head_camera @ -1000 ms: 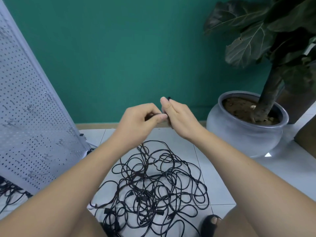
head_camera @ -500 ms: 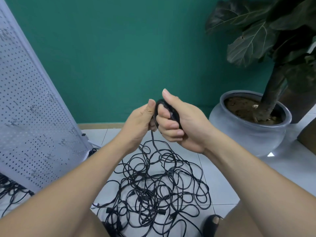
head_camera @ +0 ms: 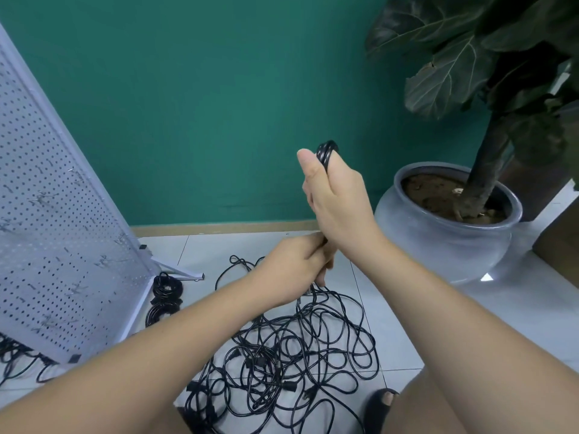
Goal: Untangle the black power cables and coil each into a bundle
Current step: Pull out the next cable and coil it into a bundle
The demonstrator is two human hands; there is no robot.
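A tangle of black power cables (head_camera: pixel 297 349) lies on the white tiled floor between my arms. My right hand (head_camera: pixel 336 198) is raised above it and grips a small coil of black cable (head_camera: pixel 326 152), whose loops stick out above my thumb. Just below it, my left hand (head_camera: pixel 297 264) holds the strand that runs down from the coil toward the tangle. Coiled black bundles (head_camera: pixel 166 296) lie by the foot of the pegboard.
A white pegboard panel (head_camera: pixel 56 230) leans at the left, with more black cable (head_camera: pixel 15 358) by its base. A grey pot (head_camera: pixel 445 245) with a large-leafed plant stands at the right against the green wall. My sandalled foot (head_camera: pixel 380 405) is at the bottom.
My right hand rose with the coil and turned its back toward me. My left hand dropped below it along the strand. The view shifted, bringing the coiled bundles by the pegboard into sight.
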